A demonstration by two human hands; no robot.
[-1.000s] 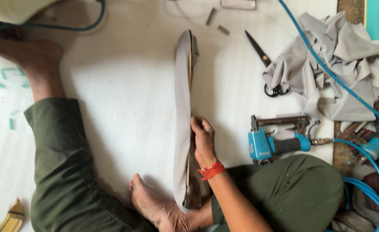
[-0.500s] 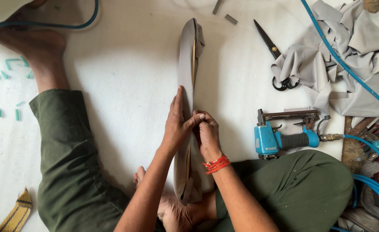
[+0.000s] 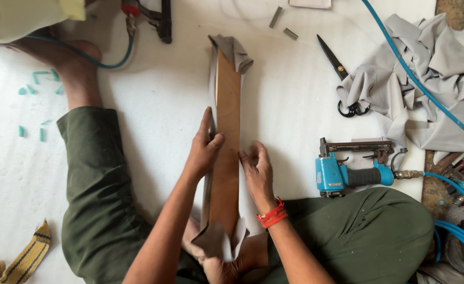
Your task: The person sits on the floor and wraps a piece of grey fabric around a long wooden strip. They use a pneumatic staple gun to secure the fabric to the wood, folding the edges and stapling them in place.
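Note:
A long narrow wooden board lies flat on the white floor between my legs, wrapped at its ends and edges in grey fabric. My left hand grips the board's left edge, thumb on the wood. Just right of the board, my right hand, with a red thread on its wrist, presses flat on the grey fabric along that edge. The near end of the board rests by my foot.
A blue pneumatic staple gun with a blue air hose lies to the right. Black scissors and a heap of grey fabric sit far right. Another tool and another person's foot are at the far left.
The board has turned from standing on its edge to lying flat, wood face up. My left hand came in and took its left edge; my right hand moved off to the right side.

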